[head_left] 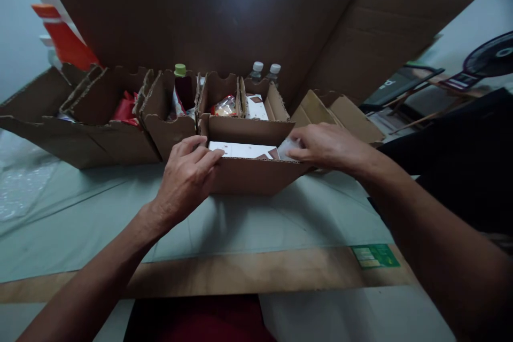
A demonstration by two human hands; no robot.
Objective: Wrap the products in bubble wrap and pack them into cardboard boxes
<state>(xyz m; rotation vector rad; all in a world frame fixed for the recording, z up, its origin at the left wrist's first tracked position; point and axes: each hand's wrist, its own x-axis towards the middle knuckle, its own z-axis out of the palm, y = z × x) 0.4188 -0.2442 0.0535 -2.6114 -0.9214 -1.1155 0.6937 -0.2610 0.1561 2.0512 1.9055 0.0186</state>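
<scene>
In front of me an open cardboard box (256, 175) sits on the cloth-covered table. Inside it lies a white carton (242, 150) with brown diamond marks. My left hand (192, 171) is closed around the box's left end, its thumb over the front rim near the carton. At the opposite end my right hand (326, 144) pinches a piece of translucent white wrap (287, 149), which lies beside the carton inside the box. The wrap's exact kind is unclear, and the fingertips of my right hand are partly hidden.
Behind stand several cardboard bins (108, 139) holding a red packet (126, 108), a green-capped bottle (180, 70), a clear snack packet (225, 106) and another white carton (256, 107). A tall cardboard panel (224, 16) rises behind them. A green card (375, 256) lies at the table's front edge.
</scene>
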